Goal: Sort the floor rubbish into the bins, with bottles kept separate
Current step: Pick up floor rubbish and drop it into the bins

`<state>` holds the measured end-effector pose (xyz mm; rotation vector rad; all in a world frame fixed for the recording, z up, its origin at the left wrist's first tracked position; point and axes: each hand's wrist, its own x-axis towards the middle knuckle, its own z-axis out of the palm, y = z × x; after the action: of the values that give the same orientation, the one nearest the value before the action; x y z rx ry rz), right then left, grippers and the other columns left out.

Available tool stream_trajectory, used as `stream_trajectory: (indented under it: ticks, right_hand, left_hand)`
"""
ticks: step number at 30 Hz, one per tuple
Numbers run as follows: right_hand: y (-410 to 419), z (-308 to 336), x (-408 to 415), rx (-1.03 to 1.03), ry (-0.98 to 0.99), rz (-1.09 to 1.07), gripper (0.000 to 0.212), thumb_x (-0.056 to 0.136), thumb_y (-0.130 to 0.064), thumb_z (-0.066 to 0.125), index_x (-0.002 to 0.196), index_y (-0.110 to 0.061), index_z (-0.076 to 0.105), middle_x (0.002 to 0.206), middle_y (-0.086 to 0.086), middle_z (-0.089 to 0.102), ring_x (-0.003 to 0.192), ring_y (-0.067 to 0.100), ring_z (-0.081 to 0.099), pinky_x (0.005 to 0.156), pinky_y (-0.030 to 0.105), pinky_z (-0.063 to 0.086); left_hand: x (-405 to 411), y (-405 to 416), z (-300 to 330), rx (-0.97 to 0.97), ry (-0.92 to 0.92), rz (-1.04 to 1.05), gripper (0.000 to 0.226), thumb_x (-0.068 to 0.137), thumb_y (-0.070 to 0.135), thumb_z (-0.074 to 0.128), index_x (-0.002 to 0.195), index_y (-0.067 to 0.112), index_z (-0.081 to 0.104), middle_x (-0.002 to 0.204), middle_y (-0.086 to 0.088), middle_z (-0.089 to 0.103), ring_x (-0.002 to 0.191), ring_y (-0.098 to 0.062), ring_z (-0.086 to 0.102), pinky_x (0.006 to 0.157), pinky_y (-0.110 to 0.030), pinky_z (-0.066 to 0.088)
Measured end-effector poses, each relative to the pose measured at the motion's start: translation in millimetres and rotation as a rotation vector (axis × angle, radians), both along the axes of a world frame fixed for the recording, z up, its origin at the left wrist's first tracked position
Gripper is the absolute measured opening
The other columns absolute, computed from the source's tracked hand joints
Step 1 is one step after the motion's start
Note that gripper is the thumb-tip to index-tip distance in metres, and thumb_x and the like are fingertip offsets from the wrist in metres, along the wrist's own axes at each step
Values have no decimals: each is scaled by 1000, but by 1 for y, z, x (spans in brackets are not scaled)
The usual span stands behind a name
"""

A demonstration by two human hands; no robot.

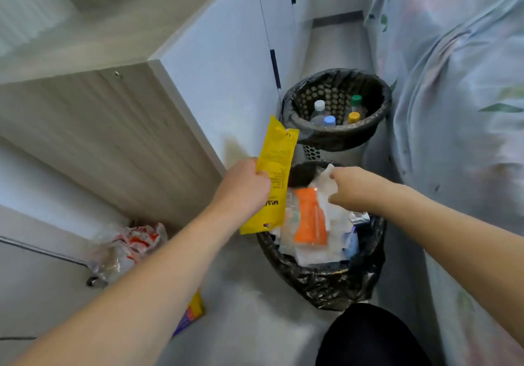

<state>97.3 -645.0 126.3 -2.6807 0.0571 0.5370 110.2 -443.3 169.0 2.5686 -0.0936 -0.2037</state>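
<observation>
Rubbish fills the near bin, a black-lined basket on the floor holding an orange packet, white paper and a bit of foil. Over its left rim the left hand grips a long yellow wrapper, fingers curled round its middle so the wrapper stands tilted, top end pointing far. The right hand reaches in from the right with its fingers bent down onto the white paper; whether it pinches the paper I cannot tell. Just beyond, the far bin holds only bottles, their white, blue, green and yellow caps up. On the floor near left lie a clear red-printed bag and a yellow and purple packet, beside a wooden cabinet. A flowered bedsheet hangs on the right.
</observation>
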Motion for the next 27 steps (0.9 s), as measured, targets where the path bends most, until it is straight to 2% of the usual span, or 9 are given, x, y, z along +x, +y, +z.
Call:
stream_trajectory:
  ticks: [3,5,7,10,12,15,17,20,27]
  right_hand:
    - [0,9,12,-57,-99,86,37,90,-22,55,124,-9,50,121,11,59,107,28,59,81,34,50]
    - [-8,6,14,-120,-46,139,27,90,-22,53,114,-10,47,117,10,59,103,29,59,76,34,49]
    - [-19,-1,11,-206,21,160,37,87,-24,52,120,-11,42,120,12,57,107,32,55,82,37,48]
    - [-27,-11,14,-286,26,143,53,87,-27,51,134,-9,34,132,17,50,121,37,45,96,44,40]
    - [-28,-11,19,-290,24,131,54,89,-28,50,137,-8,33,137,16,45,126,36,42,101,45,38]
    - [-28,-8,23,-337,72,161,52,90,-22,46,138,-7,34,139,15,41,127,36,40,105,47,36]
    - [-27,-8,22,-370,99,199,51,89,-19,45,138,-7,36,139,14,40,127,36,40,105,47,34]
    - [-25,-7,21,-354,108,230,45,90,-17,44,134,-8,40,136,14,43,125,35,42,102,46,35]
    - [-14,-8,16,-334,80,299,37,92,-16,43,128,-10,48,130,12,50,118,33,50,94,42,41]
  left_hand:
    - [2,-19,-16,47,13,-18,16,91,15,41,80,14,53,71,-4,56,67,-27,55,54,-30,35]
    - [2,-32,-28,97,-11,-46,13,93,13,40,88,14,51,75,-3,54,76,-29,56,62,-33,40]
    - [1,-44,-42,157,-62,-67,8,94,12,38,97,15,45,78,-1,50,79,-29,54,66,-35,39]
    - [1,-56,-71,255,-109,-162,22,95,18,39,117,20,42,103,-5,59,90,-31,60,68,-38,43]
    - [0,-60,-90,323,18,-279,44,95,21,37,139,23,29,127,-7,52,103,-31,59,79,-43,48]
    - [-4,-62,-110,392,239,-476,64,97,38,38,152,25,8,155,-7,25,136,-31,37,110,-43,33]
    - [-6,-60,-118,463,340,-538,72,95,55,35,154,25,4,162,-5,6,147,-28,14,119,-39,16]
    - [-3,-60,-127,506,375,-515,68,97,59,28,154,29,6,162,-5,1,149,-28,5,118,-40,10]
    - [1,-55,-155,581,372,-462,62,94,59,23,148,37,6,160,-11,10,146,-33,11,115,-53,21]
